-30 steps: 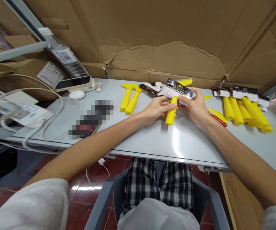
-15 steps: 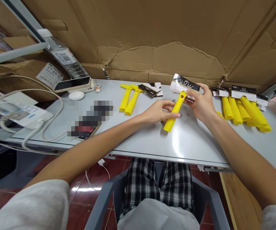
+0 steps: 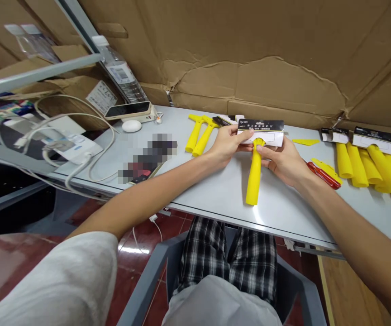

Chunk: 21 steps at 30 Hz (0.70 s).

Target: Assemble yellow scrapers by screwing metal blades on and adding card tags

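Note:
A scraper with a yellow handle [image 3: 254, 179] hangs above the table, its head covered by a black-and-white packaging card [image 3: 266, 137]. My left hand [image 3: 228, 144] is closed on the card's left side, thumb on the front. On the other side, my right hand [image 3: 282, 159] grips the card and the neck of the handle, some fingers hidden behind. Left of my hands lie two yellow scrapers [image 3: 204, 139], partly under other cards [image 3: 228, 119]. By my right forearm lie a red tool handle [image 3: 323, 175] and a flat yellow piece [image 3: 326, 168].
Several carded yellow scrapers [image 3: 368, 164] lie in a row at the right. Another flat yellow piece [image 3: 306, 141] is near the back. At the left stand a phone [image 3: 127, 110], a white mouse [image 3: 131, 126], a power strip [image 3: 76, 147] with cables and a water bottle [image 3: 123, 74]. Cardboard [image 3: 250, 86] walls the back.
My left hand has moved from the scraper's handle up to the card. The card now faces me squarely and the handle points more straight down. The view has shifted left.

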Tool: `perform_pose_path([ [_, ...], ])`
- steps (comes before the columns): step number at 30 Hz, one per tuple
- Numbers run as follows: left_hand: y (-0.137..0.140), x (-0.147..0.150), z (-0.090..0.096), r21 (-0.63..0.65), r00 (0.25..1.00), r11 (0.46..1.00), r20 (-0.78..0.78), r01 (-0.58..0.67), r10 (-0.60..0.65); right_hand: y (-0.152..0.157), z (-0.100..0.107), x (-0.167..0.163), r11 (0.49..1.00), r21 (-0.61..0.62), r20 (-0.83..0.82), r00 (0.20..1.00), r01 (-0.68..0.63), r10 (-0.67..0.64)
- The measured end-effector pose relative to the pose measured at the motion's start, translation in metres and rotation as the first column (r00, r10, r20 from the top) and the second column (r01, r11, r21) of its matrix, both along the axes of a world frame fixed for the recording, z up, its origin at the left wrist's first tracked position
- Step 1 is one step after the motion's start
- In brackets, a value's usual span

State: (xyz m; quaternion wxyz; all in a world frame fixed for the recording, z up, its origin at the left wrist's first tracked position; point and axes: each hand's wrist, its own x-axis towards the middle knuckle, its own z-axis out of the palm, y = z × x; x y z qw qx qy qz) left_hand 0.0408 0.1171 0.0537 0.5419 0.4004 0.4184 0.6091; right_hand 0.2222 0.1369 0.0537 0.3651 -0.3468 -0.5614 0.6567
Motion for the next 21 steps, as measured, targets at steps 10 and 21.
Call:
perform_pose_path([
  [10, 0.012, -0.022, 0.003, 0.062, 0.912, 0.998, -0.409, -0.012, 0.036, 0.002, -0.004, -0.001, 0.997, -0.021, 0.105, 0.992, 0.069, -0.066],
  [21, 0.025, -0.069, 0.012, -0.06, 0.548, 0.97, -0.816, 0.236, -0.184, -0.007, -0.016, -0.004, 0.989, 0.121, 0.361, 0.932, -0.081, 0.032],
])
